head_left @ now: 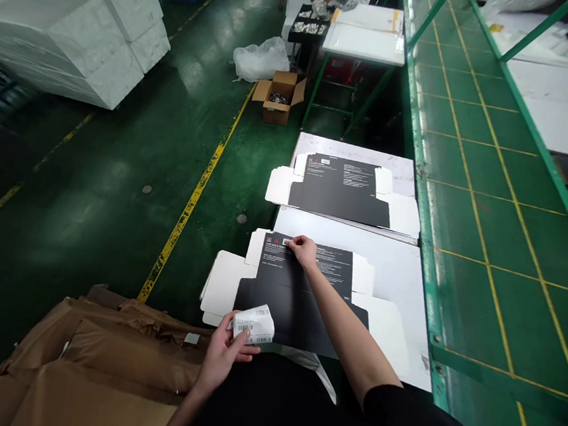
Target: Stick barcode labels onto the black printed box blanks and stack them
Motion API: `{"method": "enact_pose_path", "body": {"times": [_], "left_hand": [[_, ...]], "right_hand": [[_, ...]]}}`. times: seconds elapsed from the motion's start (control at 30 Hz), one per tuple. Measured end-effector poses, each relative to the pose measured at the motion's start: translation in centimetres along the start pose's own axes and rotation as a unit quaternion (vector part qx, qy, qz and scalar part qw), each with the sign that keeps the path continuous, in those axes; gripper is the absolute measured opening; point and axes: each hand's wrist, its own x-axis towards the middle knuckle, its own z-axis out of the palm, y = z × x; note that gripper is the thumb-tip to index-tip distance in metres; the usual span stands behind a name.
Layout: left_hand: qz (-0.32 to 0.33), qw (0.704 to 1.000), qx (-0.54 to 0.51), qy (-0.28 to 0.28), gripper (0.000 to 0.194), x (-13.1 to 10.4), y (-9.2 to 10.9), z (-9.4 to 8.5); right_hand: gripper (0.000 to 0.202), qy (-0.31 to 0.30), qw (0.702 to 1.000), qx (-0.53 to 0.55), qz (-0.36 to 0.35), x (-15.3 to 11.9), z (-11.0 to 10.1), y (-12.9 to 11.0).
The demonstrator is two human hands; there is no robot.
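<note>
**Left grip clasping a label strip, right grip bunched at a carton blank's printed corner**

The left grip (pixel 225 355) is curled around a white label strip (pixel 254 324), thumb across its front and fingers behind, above the near edge of the carton blank (pixel 280 300). The right grip (pixel 305 250) has its fingertips drawn together at a small pale label (pixel 286 242) near the top of the black panel; whether they pinch it or press it down, I cannot tell.

The carton blank lies flat on the white table (pixel 404 265), its white left flap (pixel 229 285) reaching past the table's edge. Layered edges there suggest more sheets beneath. A second blank (pixel 349 192) lies farther off.

The strip should be very light and limp, likely paper: a loose hold around the curl suits it, since squeezing could crease it. The small label probably bends easily and may be tacky underneath, so it is best taken by one edge. The blank looks like light, fairly stiff card, liable to kink at its folds; its dark face may be slick and show scuffs, so the white flaps are the better hold.
</note>
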Motion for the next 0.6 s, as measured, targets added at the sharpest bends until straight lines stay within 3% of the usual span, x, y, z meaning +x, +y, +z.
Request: {"method": "enact_pose_path", "body": {"times": [0.6], "left_hand": [[-0.004, 1.000, 0.010, -0.009, 0.088, -0.19, -0.04, 0.39]], "right_hand": [[0.034, 0.019, 0.999, -0.012, -0.028, 0.44, 0.54, 0.98]]}}
